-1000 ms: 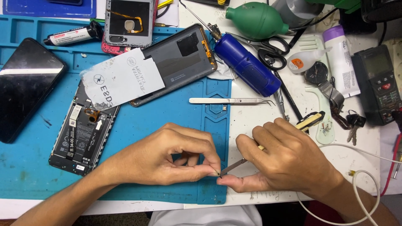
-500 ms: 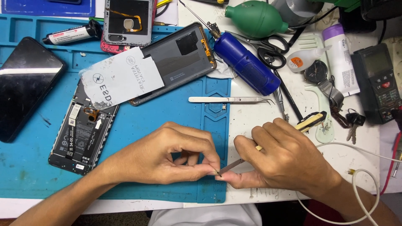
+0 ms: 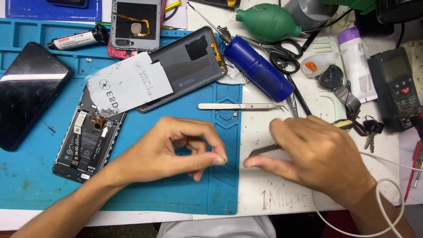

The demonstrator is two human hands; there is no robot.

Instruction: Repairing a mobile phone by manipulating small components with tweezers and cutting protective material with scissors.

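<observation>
Left hand (image 3: pixel 176 152) pinches something tiny; right hand (image 3: pixel 317 158) grips, perhaps, tweezers (image 3: pixel 262 150).

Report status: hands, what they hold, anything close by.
Left hand pinched shut, contents too small to tell. Right hand blurred, gripping a thin metal tool. Tweezers lie apart, above both hands, on the blue mat.

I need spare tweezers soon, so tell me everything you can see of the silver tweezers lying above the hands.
The silver tweezers are slim, shiny and look like bare metal, with a fine tip that curves down at the right end. They lie flat and nearly level, the blunt end on the blue mat, the tip over the white tabletop. No hand touches them; they lie between the grey phone back cover above and the two hands below.
</observation>
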